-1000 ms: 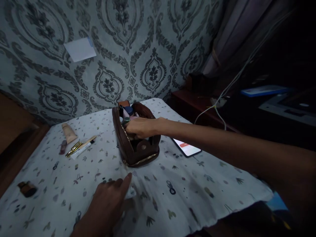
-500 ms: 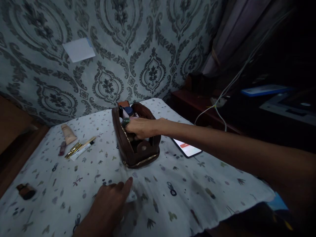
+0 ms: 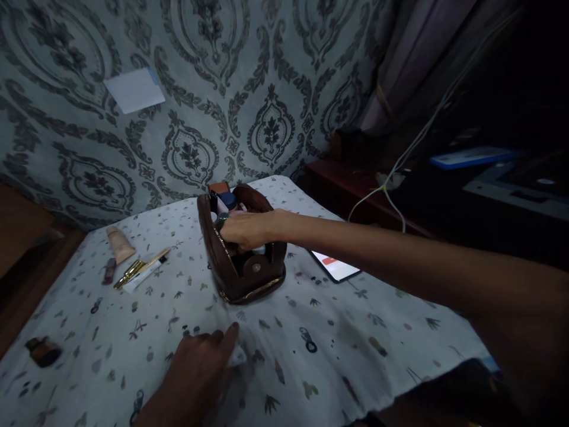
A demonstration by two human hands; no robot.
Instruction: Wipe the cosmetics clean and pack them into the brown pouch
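Note:
A brown zip pouch [image 3: 258, 284] stands unzipped on the patterned white cloth [image 3: 320, 367], with a blue-lidded container [image 3: 229, 200] and other small items inside. Reaching in from the right, my right hand [image 3: 246, 229] is down in the pouch's opening, its fingers hidden among the contents. My left hand [image 3: 198, 367] rests low on the cloth in front of the pouch, fingers curled and thumb pointing forward. Something pale and crumpled [image 3: 237, 356] shows beside that thumb; I cannot make out what it is.
Left of the pouch lie a beige tube [image 3: 120, 245], a small dark pink tube [image 3: 109, 270], a gold tube [image 3: 128, 274] and slim sticks. A small brown bottle [image 3: 43, 351] lies nearer. A lit phone [image 3: 338, 267] is under my right forearm. White cables [image 3: 413, 142] hang at right.
My view has shifted slightly, so the whole scene sits a little further left. My right hand is still inside the pouch, and my left hand stays on the cloth.

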